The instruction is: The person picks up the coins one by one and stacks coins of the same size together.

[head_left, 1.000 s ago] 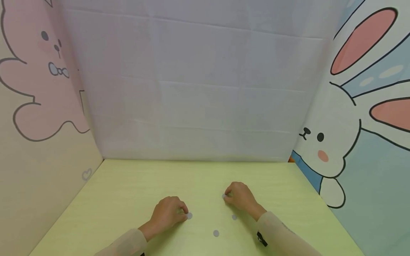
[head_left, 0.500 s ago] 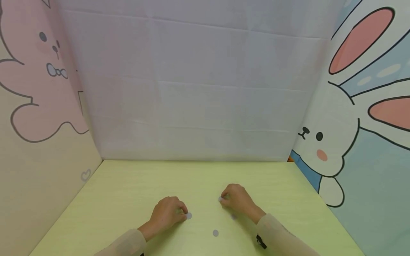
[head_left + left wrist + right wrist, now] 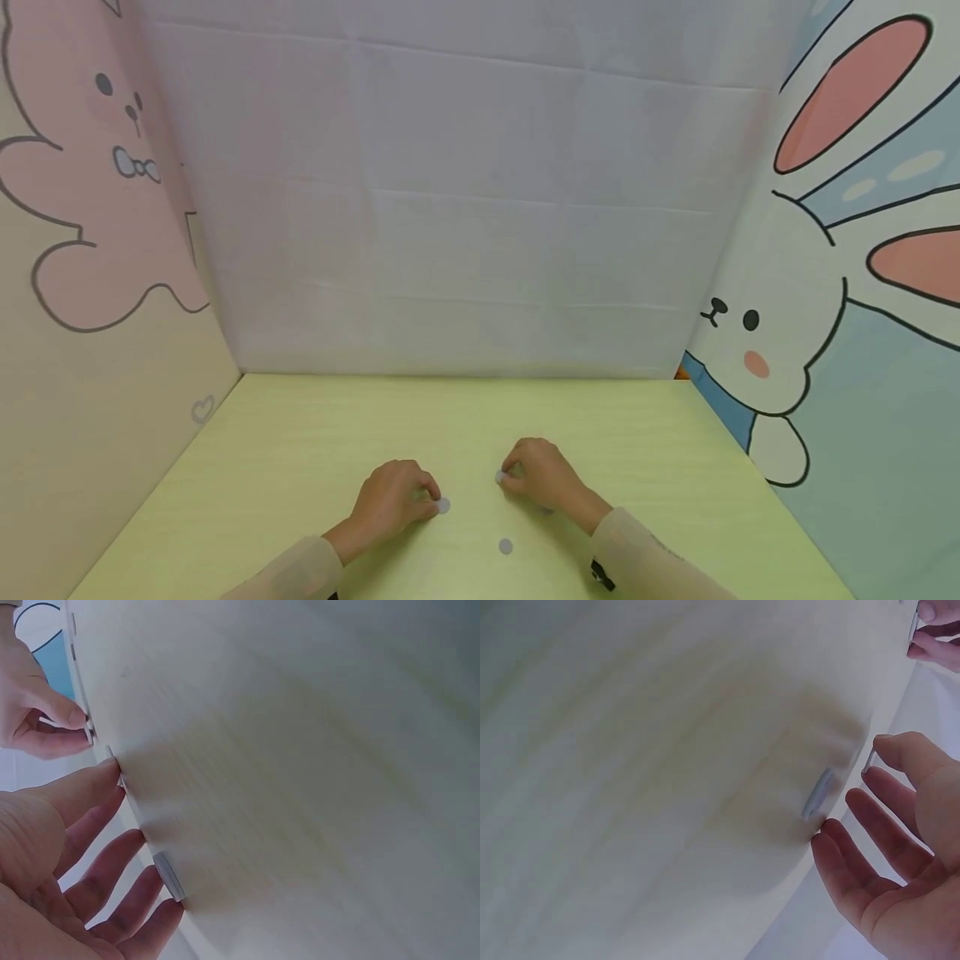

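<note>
Low in the head view, left of centre, the left hand (image 3: 392,497) pinches a grey disc (image 3: 444,506). Slightly higher, right of centre, the right hand (image 3: 543,472) has a second disc (image 3: 500,477) between thumb and finger! A third disc (image 3: 506,547) lies below on the surface (image 3: 337,433).

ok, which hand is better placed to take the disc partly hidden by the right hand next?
Right, I'd say: the right hand is close to that disc; the left hand is farther off. The right would probably have to release its pinched disc first.
</note>
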### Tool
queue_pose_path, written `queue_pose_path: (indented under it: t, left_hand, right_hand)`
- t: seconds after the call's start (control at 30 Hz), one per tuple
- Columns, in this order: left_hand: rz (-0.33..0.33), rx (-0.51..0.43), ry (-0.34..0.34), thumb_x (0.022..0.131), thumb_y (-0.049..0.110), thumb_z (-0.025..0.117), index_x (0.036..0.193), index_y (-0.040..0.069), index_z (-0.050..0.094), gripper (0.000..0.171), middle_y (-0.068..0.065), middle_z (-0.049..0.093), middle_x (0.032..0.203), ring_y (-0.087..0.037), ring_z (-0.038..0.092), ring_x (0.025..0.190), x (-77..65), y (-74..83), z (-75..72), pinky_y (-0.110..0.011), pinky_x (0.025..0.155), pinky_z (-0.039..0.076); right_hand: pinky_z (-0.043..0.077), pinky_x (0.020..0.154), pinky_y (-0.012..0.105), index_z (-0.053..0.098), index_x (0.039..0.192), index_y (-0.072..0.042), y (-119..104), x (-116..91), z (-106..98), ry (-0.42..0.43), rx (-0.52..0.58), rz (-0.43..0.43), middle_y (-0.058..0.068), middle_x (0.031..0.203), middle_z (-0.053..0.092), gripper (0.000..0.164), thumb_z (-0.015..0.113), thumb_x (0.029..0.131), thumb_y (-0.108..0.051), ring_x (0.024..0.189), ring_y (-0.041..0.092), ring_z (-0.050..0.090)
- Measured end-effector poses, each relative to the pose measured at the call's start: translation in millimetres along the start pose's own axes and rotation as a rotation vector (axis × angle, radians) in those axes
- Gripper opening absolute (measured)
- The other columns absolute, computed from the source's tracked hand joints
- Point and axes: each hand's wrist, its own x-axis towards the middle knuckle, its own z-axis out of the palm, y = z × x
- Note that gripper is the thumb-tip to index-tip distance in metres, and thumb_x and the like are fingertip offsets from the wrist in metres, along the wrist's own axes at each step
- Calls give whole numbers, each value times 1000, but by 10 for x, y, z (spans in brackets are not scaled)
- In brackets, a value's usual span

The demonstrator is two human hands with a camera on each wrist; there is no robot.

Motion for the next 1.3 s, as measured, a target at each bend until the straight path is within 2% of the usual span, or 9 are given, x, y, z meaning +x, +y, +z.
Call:
queue_pose_path:
  t: [0.2,0.43,0.6,0.97,1.3]
  left_hand:
    - [4,-3,-3,77,25,95,84,25,83,14,6,73,90,-12,60,83,4,-4,6,-38,72,54]
    - [17,2,-3,77,27,95,85,25,83,14,6,73,90,-12,61,83,11,-16,16,-39,72,56]
    - [26,5,-3,78,27,95,86,24,83,15,6,73,90,-13,62,83,10,-11,15,-38,72,57]
    - [42,13,13,77,28,97,85,23,83,16,6,73,90,-12,63,81,0,-1,-1,-35,69,56]
    - [35,7,13,77,29,96,84,23,83,15,4,74,89,-12,61,80,6,-9,-5,-35,68,56]
  right_hand:
    - [61,91,46,85,93,-10,-58,3,46,-22,9,-23,-1,94,78,11,84,92,-20,89,15,71]
    - [61,83,33,85,91,-10,-180,17,91,-26,33,-60,-2,91,77,10,85,92,-19,85,11,69]
    - [60,82,27,84,92,-9,-264,41,106,-43,61,-57,-2,92,77,10,84,92,-19,86,11,70]
    - [59,85,27,85,92,-12,-366,81,158,-56,57,-75,-7,92,76,8,85,92,-19,86,5,67]
    - [59,84,27,85,91,-12,-448,105,182,-53,20,-97,-7,90,77,9,85,92,-22,85,6,68]
